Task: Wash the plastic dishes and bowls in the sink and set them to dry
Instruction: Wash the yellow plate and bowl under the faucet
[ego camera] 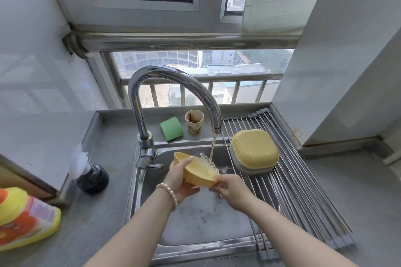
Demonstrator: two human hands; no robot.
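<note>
Two hands on one yellow bowl (196, 172), tilted over the sink (149, 191) under the running faucet (173, 93). Detergent bottle (23, 219) far left on the counter. Left hand (180, 180) grips the bowl's left side, fingers curled round it; right hand (230, 189) pinches its right rim. Right of that: stacked yellow dishes (253, 150) upside down on the drying rack (303, 201).

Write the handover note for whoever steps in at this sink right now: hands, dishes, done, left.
Left hand grips the yellow plastic bowl from the left; right hand holds its right edge. Bowl is tilted under the running chrome tap, above the steel sink holding sudsy water.
Done: yellow and grey square dishes stacked upside down on the metal roll-up drying rack.
Left: finish rinsing the bowl, set it on the rack, shut the tap.
</note>
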